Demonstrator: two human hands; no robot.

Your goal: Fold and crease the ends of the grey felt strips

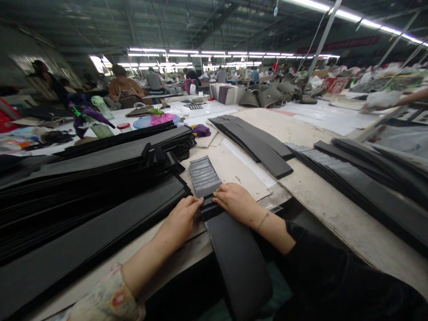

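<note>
A long dark grey strip (237, 254) of sheet material runs from the worktable down over its front edge. My left hand (182, 216) pinches its left side, with thumb and fingertips together. Across from it, my right hand (236, 203) grips the right side with bent fingers. Between the hands, narrow black bands cross the strip. Beyond them lies a fanned row of overlapping grey ends (203, 174), their edges stepped one behind another. What lies under the fingertips is hidden.
Thick piles of dark strips (100, 232) fill the left side. More strips (254, 140) lie ahead, and another fanned stack (361, 191) is at the right. Farther back are a blue plate (142, 122), a green bottle (102, 107) and a seated person (124, 87).
</note>
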